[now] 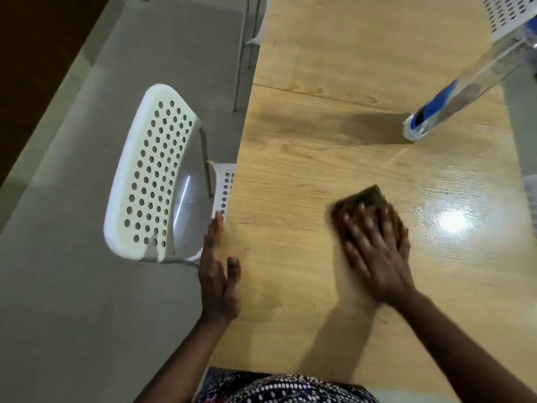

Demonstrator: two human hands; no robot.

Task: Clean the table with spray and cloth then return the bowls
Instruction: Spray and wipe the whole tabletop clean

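Right hand (377,251) flat, fingers spread, pressing cloth (363,205) on counter (290,141) to wipe; no closed grip. Left hand (218,274) open, bracing counter edge. Spray bottle (453,97) stands beyond cloth. Bowls unseen.

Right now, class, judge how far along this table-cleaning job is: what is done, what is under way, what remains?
Done: spraying looks finished, since the clear spray bottle with the blue label stands set down and the light wooden table shines wet near the glare. Under way: the right hand presses a dark brown cloth flat, blurred mid-wipe, while the left hand rests on the table's edge. Left: more wiping, and the bowls, none in view.
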